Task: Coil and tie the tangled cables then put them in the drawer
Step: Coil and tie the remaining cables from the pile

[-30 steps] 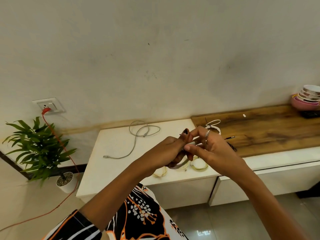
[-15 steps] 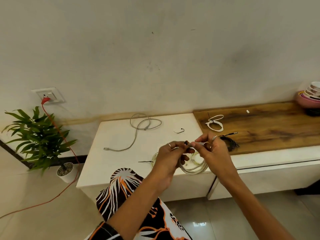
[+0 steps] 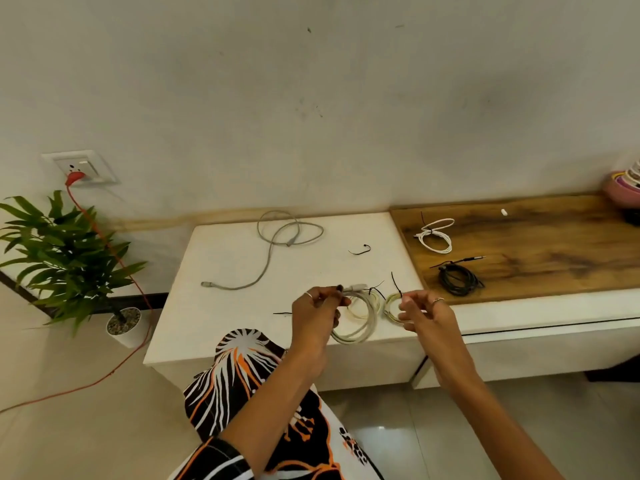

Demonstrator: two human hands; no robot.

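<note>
My left hand (image 3: 317,311) grips a coiled whitish cable (image 3: 358,332), its plug end (image 3: 356,288) sticking out past my thumb, above the white cabinet top (image 3: 225,306). Behind it lies a cream coil (image 3: 363,304) with a black tie. My right hand (image 3: 427,315) hovers just to the right with loosely curled fingers that hold nothing, next to a small yellowish tied coil (image 3: 390,308). A loose grey cable (image 3: 277,237) sprawls at the back. A white tied coil (image 3: 435,235) and a black coil (image 3: 457,280) sit on the wooden top (image 3: 554,244).
Loose black ties (image 3: 360,250) lie on the white top, one (image 3: 284,313) near my left hand. Closed drawer fronts (image 3: 540,344) run below the counter. Stacked bowls (image 3: 625,185) stand at far right. A potted plant (image 3: 62,258) and a red cord (image 3: 114,258) are on the left.
My right hand has let go of the cable and moved right, away from my left hand. The left hand keeps the coil, now lower and nearer the cabinet top.
</note>
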